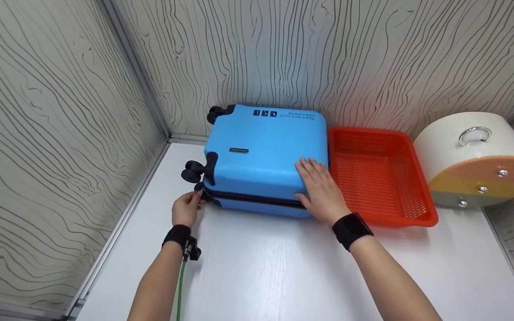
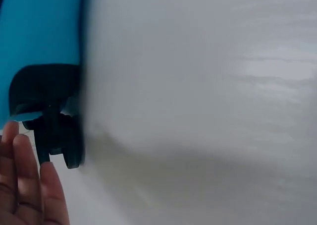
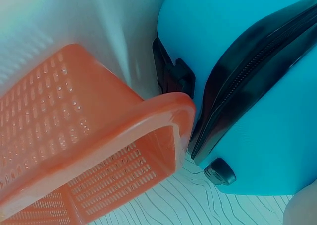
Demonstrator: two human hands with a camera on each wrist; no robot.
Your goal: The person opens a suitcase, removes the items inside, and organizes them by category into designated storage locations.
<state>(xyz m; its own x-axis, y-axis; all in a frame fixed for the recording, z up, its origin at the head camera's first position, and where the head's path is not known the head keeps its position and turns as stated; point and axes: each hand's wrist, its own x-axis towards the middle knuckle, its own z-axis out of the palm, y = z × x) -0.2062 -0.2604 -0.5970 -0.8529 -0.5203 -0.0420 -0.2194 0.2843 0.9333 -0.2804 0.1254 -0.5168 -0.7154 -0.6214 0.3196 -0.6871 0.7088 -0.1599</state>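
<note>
A light blue suitcase (image 1: pixel 266 147) lies flat on the white table, its black wheels (image 1: pixel 192 171) pointing left. A black zipper band (image 1: pixel 257 198) runs along its near side. At that band's left end, beside the lower wheel, my left hand (image 1: pixel 187 208) pinches the small zipper pull between thumb and forefinger. The pull itself is mostly hidden by the fingertips. In the left wrist view, other fingers (image 2: pixel 27 180) extend near a black wheel (image 2: pixel 57 136). My right hand (image 1: pixel 324 191) rests with fingers spread on the suitcase's near right corner, thumb toward the zipper band.
A red-orange perforated plastic basket (image 1: pixel 422 187) stands right of the suitcase, close against it. Further right is a cream rounded box (image 1: pixel 444 138) with a striped front and silver knobs. Wood-grain patterned walls (image 1: pixel 257 58) enclose the table. A green cable (image 1: pixel 180 290) trails from the left wrist.
</note>
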